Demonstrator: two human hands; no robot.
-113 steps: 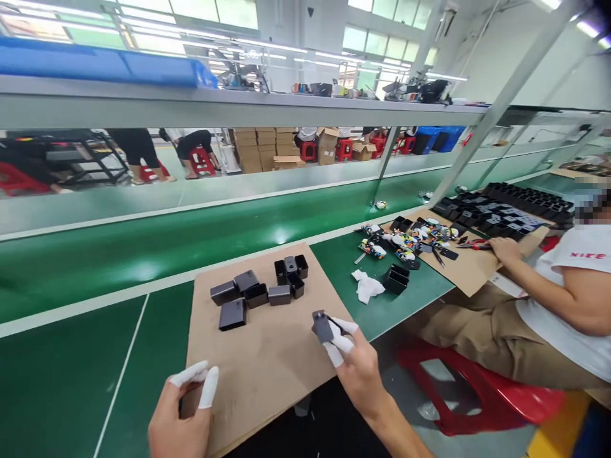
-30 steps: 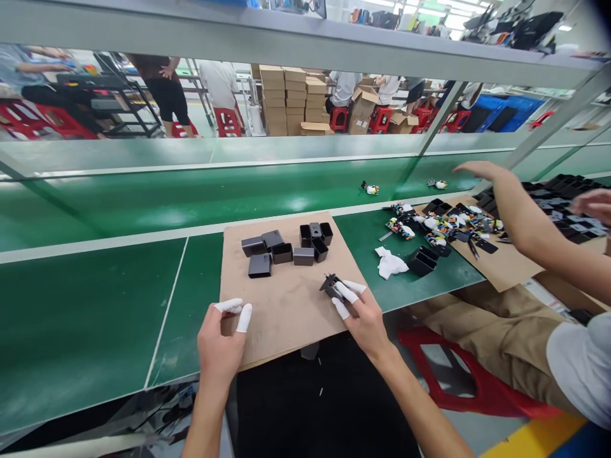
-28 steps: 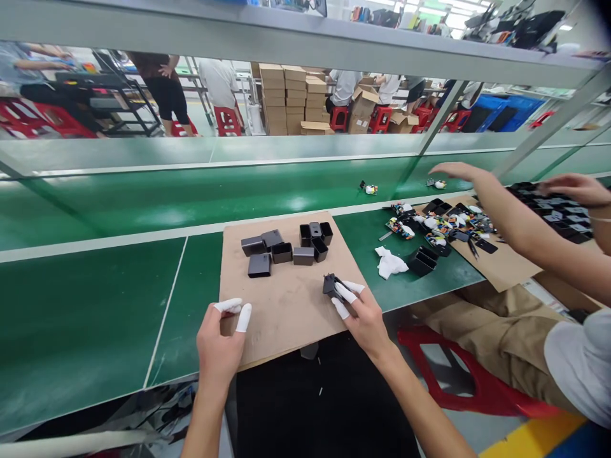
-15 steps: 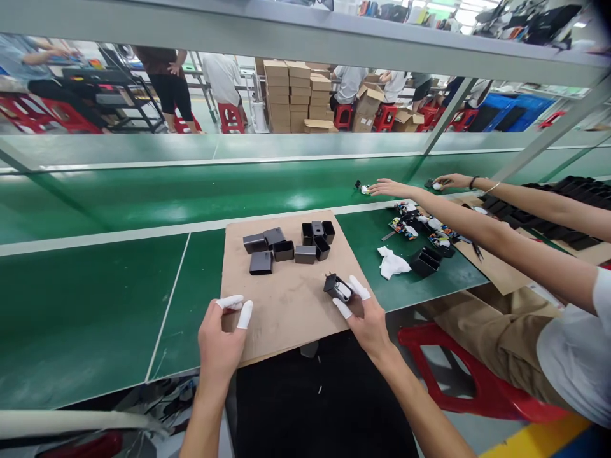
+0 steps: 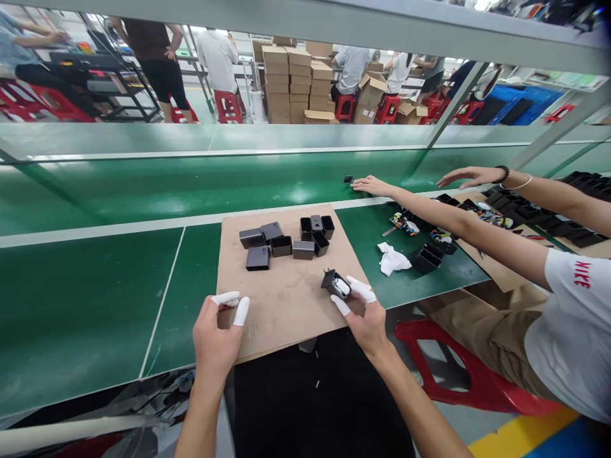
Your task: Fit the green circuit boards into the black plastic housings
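Note:
My right hand, with white finger cots on thumb and forefinger, grips a black plug-in charger over the near right part of a cardboard sheet. Metal prongs stick out at the charger's far end, and something white shows inside its open side. At the sheet's near left edge is my left hand, also in white finger cots; its thumb and fingers are apart with nothing between them. Several dark charger housings lie on the far half of the sheet, some with their open ends showing.
To the right, a co-worker's arms reach across the green bench. Near them lie a crumpled white cloth, black housings and circuit boards. A metal shelf beam spans above. A red stool stands at right.
My hands keep nearly the same pose, the charger still in the right. The co-worker's nearer hand has moved left onto a small dark part; the other hand has lifted off its piece.

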